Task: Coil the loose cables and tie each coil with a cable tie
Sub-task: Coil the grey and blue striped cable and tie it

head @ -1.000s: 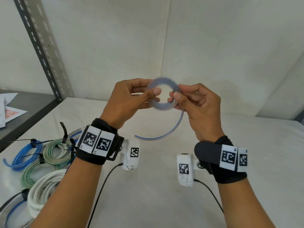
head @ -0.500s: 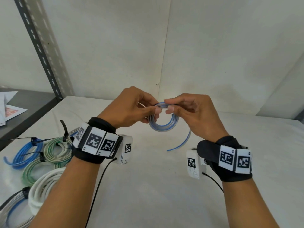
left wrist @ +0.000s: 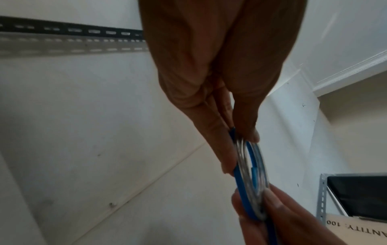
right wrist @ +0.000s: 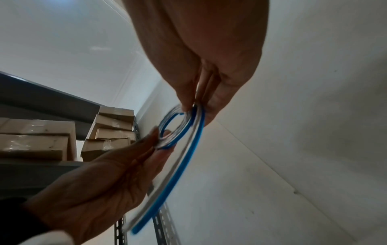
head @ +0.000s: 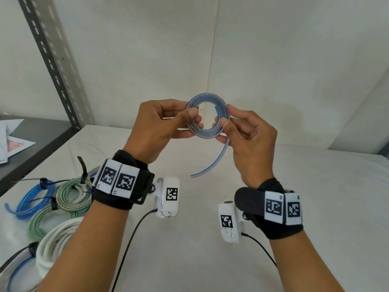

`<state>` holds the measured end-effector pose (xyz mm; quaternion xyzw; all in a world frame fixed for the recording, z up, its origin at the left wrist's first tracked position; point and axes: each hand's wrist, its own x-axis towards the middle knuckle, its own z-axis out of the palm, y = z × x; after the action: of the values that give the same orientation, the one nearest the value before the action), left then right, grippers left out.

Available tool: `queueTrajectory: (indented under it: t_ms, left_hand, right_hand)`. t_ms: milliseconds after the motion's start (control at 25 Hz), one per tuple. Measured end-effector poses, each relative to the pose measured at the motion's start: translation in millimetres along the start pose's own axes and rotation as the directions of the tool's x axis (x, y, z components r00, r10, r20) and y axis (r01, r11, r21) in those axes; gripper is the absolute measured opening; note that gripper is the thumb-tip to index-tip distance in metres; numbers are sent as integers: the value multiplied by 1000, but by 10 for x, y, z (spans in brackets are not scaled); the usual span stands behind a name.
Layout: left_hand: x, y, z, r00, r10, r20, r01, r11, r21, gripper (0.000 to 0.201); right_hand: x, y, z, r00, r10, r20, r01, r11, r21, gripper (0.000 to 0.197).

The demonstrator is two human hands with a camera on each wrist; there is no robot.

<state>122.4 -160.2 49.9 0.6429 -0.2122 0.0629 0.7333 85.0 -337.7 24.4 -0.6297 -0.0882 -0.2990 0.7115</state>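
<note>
A flat blue-and-grey cable (head: pixel 207 100) is wound into a small coil held up in the air above the white table (head: pixel 200 260). My left hand (head: pixel 190 121) pinches the coil's left side between thumb and fingers. My right hand (head: pixel 223 125) pinches its right side. A loose tail (head: pixel 212 165) of the cable curves down from under the right hand and ends free above the table. In the left wrist view the coil (left wrist: pixel 249 174) shows edge-on between both hands. In the right wrist view the coil (right wrist: pixel 178 127) and its tail (right wrist: pixel 167 190) hang toward the camera.
Several tied coils lie at the table's left: a blue one (head: pixel 31 201), a green-and-white one (head: pixel 69 197) and a white one (head: pixel 54 245), with black cable ties (head: pixel 83 169) on them. A grey shelf (head: pixel 35 142) with papers stands left, and a slotted metal post (head: pixel 52 66).
Both hands have lifted the coil back up and turned it to face me. The loose tail now swings lower left under the right hand.
</note>
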Motion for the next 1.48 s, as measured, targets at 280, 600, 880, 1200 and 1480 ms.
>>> queueTrajectory:
  t_ms: [280, 600, 880, 1200, 1480]
  left_hand:
    - [-10, -51, 99, 999, -48, 7, 48, 997, -57, 12]
    - [-8, -103, 92, 995, -71, 66, 70, 997, 18, 25]
    - [-37, -79, -44, 907, -256, 334, 23, 823, 568, 14]
    - [-31, 13, -153, 975, -156, 156, 100, 942, 320, 17]
    - [0, 57, -128, 993, -110, -51, 112, 993, 37, 13]
  right_hand:
    - [0, 31, -10, 996, 77, -51, -66, 979, 191, 17]
    - [29, 60, -74, 997, 82, -8, -80, 981, 177, 16]
    - [61, 79, -253, 883, 95, 460, 96, 923, -374, 12]
    - [68, 18, -179, 962, -4, 272, 76, 964, -255, 10]
    - [-28, 28, 9, 992, 53, 111, -57, 998, 27, 15]
